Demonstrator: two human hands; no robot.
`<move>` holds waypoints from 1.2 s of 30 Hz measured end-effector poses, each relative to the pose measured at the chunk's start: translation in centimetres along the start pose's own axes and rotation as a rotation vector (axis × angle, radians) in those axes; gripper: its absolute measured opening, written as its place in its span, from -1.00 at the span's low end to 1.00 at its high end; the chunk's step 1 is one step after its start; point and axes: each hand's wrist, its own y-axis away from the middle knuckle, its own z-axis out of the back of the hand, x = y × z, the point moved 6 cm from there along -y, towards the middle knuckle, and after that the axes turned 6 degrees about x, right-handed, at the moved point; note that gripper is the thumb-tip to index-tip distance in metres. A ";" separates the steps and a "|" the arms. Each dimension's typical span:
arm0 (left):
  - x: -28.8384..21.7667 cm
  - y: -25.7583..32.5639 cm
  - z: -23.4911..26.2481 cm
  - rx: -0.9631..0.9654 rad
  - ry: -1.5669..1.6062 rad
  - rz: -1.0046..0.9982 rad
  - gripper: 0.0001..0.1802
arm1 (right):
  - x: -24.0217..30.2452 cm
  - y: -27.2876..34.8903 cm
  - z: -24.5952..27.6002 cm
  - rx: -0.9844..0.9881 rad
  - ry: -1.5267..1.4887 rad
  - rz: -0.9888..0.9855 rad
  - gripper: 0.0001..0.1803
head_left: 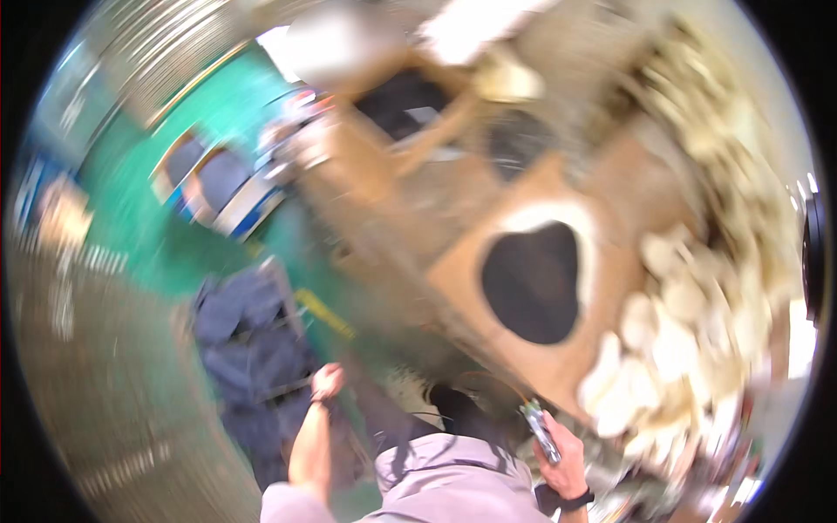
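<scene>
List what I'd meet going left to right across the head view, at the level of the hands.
Pile of dark pieces → left hand → pale shirt → right hand holding a small metallic tool → heap of cream-coloured pieces.

The green floor [126, 240], brown worktable [432, 200], heaped pale pieces [667, 357] and dark pile [253, 336] suggest a workshop.
</scene>
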 end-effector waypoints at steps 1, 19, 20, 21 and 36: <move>-0.5 0.8 1.2 -0.531 -0.256 -0.177 -0.47 | -0.5 1.1 1.7 -0.072 -0.043 -0.014 -0.39; -0.8 -8.0 -10.8 -0.669 -0.764 0.004 -0.73 | -4.6 9.3 9.6 -0.423 -0.372 -0.024 -0.24; -1.8 -7.5 -10.4 -0.794 -0.816 -0.013 -0.63 | -4.4 9.2 9.5 -0.404 -0.374 -0.017 -0.23; -3.0 -7.4 -10.3 -0.865 -0.887 -0.020 -0.51 | -4.2 9.1 9.3 -0.386 -0.376 -0.009 -0.22; -0.3 -10.5 -13.9 -0.790 -1.834 0.089 -0.67 | -4.9 12.9 8.2 -0.358 -0.403 -0.180 -0.26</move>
